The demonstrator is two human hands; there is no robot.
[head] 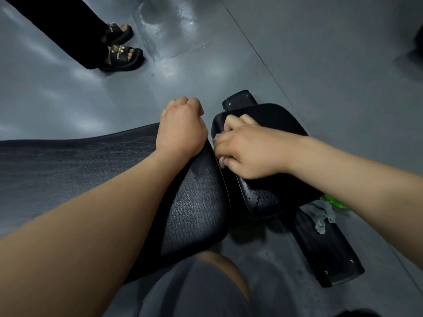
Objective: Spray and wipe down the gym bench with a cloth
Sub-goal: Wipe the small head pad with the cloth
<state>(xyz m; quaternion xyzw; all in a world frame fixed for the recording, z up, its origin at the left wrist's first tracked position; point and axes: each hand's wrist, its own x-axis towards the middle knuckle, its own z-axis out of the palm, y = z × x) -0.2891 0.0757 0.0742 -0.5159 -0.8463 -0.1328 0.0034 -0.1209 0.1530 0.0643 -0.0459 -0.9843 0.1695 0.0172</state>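
Observation:
The gym bench has two black padded parts: a long back pad (pixel 91 170) on the left and a smaller seat pad (pixel 274 124) on the right. My left hand (pixel 182 129) grips the far end edge of the back pad, fingers curled over it. My right hand (pixel 247 149) presses a grey cloth (pixel 220 160) against the seat pad near the gap between the pads; only small bits of cloth show under the fingers. Water droplets lie on the seat pad's near edge (pixel 258 199). A green spray bottle (pixel 335 202) lies partly hidden behind my right forearm.
A second grey rag (pixel 320 213) lies on the bench's black base bar (pixel 325 250). Another person's feet in black sandals (pixel 123 49) stand on the grey floor at the upper left. A wet patch (pixel 169 28) shines on the floor. My knee in grey shorts (pixel 201 289) is below.

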